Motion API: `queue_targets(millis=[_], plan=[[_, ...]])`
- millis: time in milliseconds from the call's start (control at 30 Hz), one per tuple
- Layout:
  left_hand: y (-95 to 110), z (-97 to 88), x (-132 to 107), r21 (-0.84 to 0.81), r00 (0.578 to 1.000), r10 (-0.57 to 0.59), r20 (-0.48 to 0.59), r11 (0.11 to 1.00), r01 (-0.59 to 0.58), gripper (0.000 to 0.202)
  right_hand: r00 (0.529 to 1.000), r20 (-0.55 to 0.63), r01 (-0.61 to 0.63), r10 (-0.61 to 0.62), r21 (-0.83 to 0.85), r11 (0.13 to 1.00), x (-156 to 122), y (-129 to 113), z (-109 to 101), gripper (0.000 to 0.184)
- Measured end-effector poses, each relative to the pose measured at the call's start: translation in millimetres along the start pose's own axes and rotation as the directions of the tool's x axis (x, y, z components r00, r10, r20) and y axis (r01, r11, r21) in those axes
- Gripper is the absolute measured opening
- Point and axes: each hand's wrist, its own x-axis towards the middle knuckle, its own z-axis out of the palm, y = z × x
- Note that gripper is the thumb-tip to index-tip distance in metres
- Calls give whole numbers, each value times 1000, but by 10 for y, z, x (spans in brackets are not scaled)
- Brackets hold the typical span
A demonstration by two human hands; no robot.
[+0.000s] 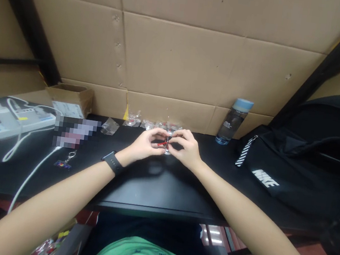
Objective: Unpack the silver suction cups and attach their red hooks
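Over the middle of the black table [154, 193], my two hands meet around a small item with a red part [162, 143] and a shiny, silvery lower edge. Its kind is too small to make out. My left hand [148, 143], with a dark watch on the wrist, curls its fingers and thumb around the left side. From the other side, my right hand [186, 147] pinches the same item with bent fingers. Just behind the fingers lie several small clear plastic packets [157, 125] with bits of red in them. The fingers hide much of the held item.
A blue-capped water bottle [234, 121] stands back right, beside a black bag [304, 163]. Leftward are a loose clear packet [110, 126], a small cardboard box [72, 99], a white power strip [8, 126] with cables, and a keychain [65, 162]. Cardboard [179, 61] walls the back.
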Motion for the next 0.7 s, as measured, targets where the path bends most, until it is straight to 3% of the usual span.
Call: queue_targets(millis=[500,700], plan=[[-26,40,4,-61,999,30,-28,998,-32,53,999,-35,21,-22,-14,1000,21,-31,-4,9],[-11,78,10,-34,997,57,-54,998,-58,50,999,-1,-44,44,-9,999,24,-57,2,8]])
